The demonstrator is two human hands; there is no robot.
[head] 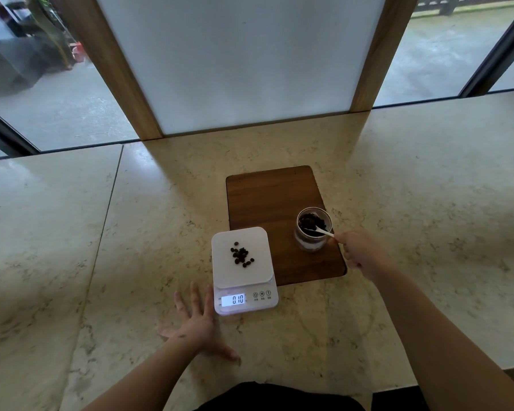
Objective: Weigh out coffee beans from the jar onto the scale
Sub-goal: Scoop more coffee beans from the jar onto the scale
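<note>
A white digital scale (220, 262) stands on the marble table, its lit display reading 0.10. A small heap of dark coffee beans (241, 255) lies on its platform. To the right, a clear glass jar (312, 229) with beans inside stands on a wooden board (267, 197). My right hand (359, 253) pinches the handle of a white spoon (321, 231) whose bowl is down inside the jar among the beans. My left hand (195, 324) rests flat on the table just left of the scale's front, fingers spread, holding nothing.
The marble table (101, 262) runs wide to both sides, with a seam on the left. A wood-framed frosted panel (238, 60) stands at the table's back edge, windows on either side. The table's near edge lies just below my arms.
</note>
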